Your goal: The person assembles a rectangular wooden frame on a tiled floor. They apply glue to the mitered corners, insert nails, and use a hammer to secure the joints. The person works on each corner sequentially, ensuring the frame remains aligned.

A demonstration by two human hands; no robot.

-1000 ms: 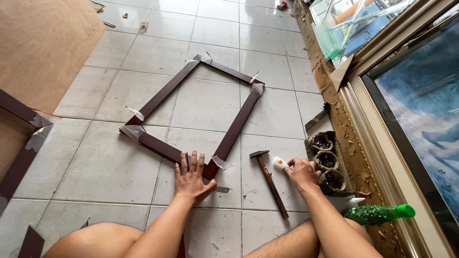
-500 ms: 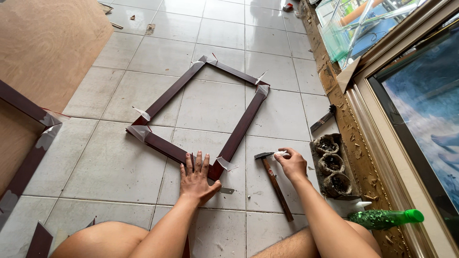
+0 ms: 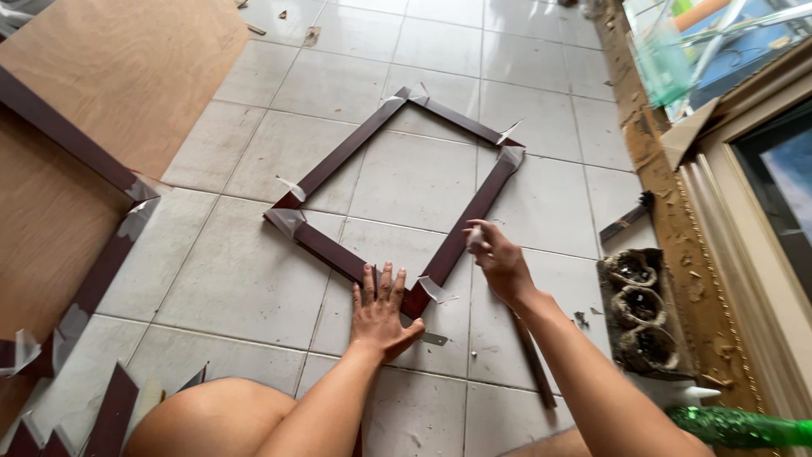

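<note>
A dark red-brown wooden picture frame (image 3: pixel 338 156) lies on the tiled floor, turned like a diamond, with tape at its corners. My left hand (image 3: pixel 382 309) lies flat, fingers spread, against the frame's near corner. My right hand (image 3: pixel 497 258) hovers by the frame's right-hand rail and pinches a small pale object; I cannot tell what it is. A hammer's wooden handle (image 3: pixel 534 366) shows on the floor under my right forearm; its head is hidden.
A plywood sheet (image 3: pixel 118 76) with another taped frame (image 3: pixel 93 279) lies at left. A tray of dark round containers (image 3: pixel 639 313) sits at right beside an ornate gold moulding (image 3: pixel 677 220). A green bottle (image 3: pixel 744 426) lies at bottom right. My bare knee (image 3: pixel 211 419) is at the bottom.
My right hand has lifted from beside the hammer and moved up-left to the frame's right rail with the small object. The left hand stays at the near corner. The camera has tilted.
</note>
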